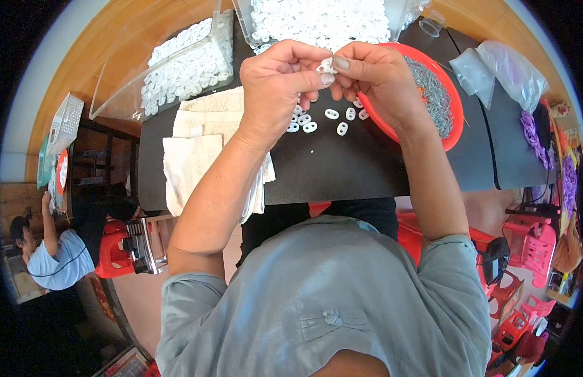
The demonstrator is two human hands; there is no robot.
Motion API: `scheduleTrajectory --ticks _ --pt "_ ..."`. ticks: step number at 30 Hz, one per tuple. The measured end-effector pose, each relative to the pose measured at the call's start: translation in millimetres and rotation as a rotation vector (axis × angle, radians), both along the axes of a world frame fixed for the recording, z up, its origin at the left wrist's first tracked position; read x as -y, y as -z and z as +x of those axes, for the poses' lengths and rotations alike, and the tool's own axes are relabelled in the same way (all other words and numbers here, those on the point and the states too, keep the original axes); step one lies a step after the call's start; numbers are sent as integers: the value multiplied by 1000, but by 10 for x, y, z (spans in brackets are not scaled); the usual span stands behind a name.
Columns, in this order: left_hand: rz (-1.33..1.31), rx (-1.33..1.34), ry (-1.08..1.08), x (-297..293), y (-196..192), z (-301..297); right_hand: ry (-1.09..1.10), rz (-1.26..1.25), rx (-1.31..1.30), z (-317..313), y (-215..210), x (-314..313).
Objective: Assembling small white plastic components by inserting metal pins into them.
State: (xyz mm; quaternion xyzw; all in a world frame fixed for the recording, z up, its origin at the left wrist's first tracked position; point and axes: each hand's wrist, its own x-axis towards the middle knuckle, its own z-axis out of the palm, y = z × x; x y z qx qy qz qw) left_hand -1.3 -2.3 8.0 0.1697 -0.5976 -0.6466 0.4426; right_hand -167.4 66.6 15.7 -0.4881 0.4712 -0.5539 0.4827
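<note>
While both hands meet over the far middle of the black bench [341, 169], the left hand [282, 78] and the right hand [376, 78] share one small white plastic piece [327, 64], each grip narrow and pinched on it between thumb and fingertips; most of the piece is covered by the fingers, so its full shape is hard to make out. Just near of the hands, loose white oval pieces [332, 119] lie scattered on the bench, some hidden under the left palm. To the right, a red bowl [451, 135] holds grey parts [433, 94], its left side hidden behind the right hand and wrist. At the far left, a clear tub [115, 100] of white pieces is tilted, and a second clear tub [244, 22] at the far edge is cut off by the frame. A folded white towel [191, 157] lies on the left, partly covered by the left forearm. Clear plastic bags [502, 72] sit at the far right.
</note>
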Motion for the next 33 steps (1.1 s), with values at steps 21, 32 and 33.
scheduleTrajectory --ticks 21,32,33 --pt "-107 53 51 -17 -1 4 -26 -22 93 -4 -16 -23" --pt "25 -39 7 -18 -9 -38 78 -75 4 45 -31 -35" --pt "37 -30 1 -20 -9 -31 120 -67 -58 74 -36 -43"
